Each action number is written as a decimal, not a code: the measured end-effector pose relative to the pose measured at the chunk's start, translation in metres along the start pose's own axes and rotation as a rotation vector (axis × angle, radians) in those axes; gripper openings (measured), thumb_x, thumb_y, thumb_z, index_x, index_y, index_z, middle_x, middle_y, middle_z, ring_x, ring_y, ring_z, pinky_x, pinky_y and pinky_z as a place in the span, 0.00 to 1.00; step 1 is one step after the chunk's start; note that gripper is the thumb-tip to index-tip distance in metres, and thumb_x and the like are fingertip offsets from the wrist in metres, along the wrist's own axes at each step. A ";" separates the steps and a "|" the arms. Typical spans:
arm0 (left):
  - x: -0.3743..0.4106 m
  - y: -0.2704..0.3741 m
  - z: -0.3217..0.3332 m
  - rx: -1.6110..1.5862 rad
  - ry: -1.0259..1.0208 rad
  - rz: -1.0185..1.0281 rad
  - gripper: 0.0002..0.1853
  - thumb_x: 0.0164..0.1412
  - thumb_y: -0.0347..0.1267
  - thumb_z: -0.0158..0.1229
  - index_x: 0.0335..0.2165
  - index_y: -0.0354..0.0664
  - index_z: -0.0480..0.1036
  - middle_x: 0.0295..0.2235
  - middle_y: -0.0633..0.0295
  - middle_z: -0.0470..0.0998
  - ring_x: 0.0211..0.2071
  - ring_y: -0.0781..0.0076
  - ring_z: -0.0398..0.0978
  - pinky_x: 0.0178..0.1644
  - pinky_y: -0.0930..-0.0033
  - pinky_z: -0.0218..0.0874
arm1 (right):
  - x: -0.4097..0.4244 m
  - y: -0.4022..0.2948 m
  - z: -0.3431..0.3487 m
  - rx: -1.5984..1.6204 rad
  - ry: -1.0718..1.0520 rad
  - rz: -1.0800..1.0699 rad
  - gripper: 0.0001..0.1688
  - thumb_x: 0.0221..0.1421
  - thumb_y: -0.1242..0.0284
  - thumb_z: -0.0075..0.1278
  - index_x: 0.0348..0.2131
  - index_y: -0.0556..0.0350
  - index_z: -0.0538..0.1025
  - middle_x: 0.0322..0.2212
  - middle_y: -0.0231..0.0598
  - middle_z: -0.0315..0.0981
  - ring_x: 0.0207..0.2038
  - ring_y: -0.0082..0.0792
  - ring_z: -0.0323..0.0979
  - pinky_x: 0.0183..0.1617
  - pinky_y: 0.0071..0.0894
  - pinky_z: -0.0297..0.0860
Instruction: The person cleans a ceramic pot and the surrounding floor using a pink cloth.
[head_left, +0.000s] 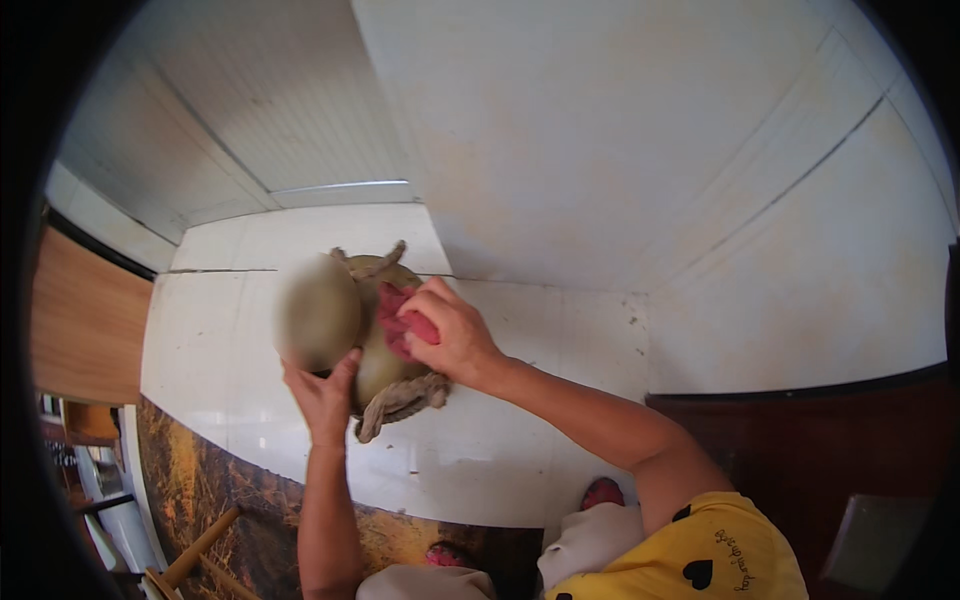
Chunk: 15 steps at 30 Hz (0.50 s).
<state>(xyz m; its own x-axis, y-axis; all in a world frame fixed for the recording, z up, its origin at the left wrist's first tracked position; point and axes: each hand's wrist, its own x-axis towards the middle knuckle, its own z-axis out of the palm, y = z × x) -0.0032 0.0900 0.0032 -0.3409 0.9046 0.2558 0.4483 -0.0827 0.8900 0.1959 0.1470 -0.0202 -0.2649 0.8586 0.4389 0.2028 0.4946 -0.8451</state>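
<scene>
A rounded, olive-brown object (379, 375) with coarse rope loops stands on the white floor before me; its exact kind is unclear. Its round left part (319, 311) is blurred. My left hand (322, 386) grips the lower edge of that part, thumb up and fingers partly hidden beneath. In my right hand (450, 330) is a bunched red cloth (401, 322), pressed against the body of the object. One thick rope (405, 397) hangs at the near side, below my right hand, and another rope (382, 262) rises at the far side.
A pale wall (570, 150) stands ahead and to the right, with a ribbed panel (300, 97) at the upper left. A wooden stick or leg (199, 547) lies lower left, near a shelf with items (112, 517). Dark red furniture (795, 450) is at the right.
</scene>
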 end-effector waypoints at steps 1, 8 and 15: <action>-0.001 -0.003 -0.006 0.003 -0.011 -0.012 0.35 0.48 0.37 0.70 0.51 0.34 0.65 0.46 0.54 0.74 0.46 0.63 0.71 0.53 0.64 0.60 | -0.004 -0.005 -0.001 0.001 -0.061 0.007 0.17 0.44 0.75 0.55 0.38 0.54 0.73 0.36 0.42 0.66 0.38 0.46 0.69 0.42 0.39 0.67; -0.002 0.001 -0.009 0.086 -0.093 0.008 0.36 0.51 0.38 0.69 0.54 0.35 0.63 0.49 0.54 0.72 0.50 0.64 0.69 0.55 0.65 0.58 | -0.038 0.018 -0.063 0.000 -0.156 0.316 0.14 0.44 0.75 0.56 0.35 0.58 0.75 0.33 0.41 0.68 0.37 0.40 0.72 0.42 0.36 0.68; -0.002 -0.003 0.000 -0.012 -0.079 -0.008 0.35 0.53 0.39 0.68 0.53 0.31 0.62 0.48 0.50 0.71 0.50 0.61 0.67 0.57 0.64 0.55 | -0.095 0.103 -0.115 0.490 0.513 0.740 0.10 0.50 0.79 0.53 0.36 0.60 0.75 0.33 0.36 0.74 0.34 0.27 0.73 0.37 0.25 0.70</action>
<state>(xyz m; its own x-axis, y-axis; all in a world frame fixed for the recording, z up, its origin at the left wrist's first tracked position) -0.0036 0.0886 0.0003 -0.2783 0.9353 0.2186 0.4357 -0.0798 0.8965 0.3507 0.1320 -0.1141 0.2282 0.9374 -0.2631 -0.2862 -0.1937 -0.9384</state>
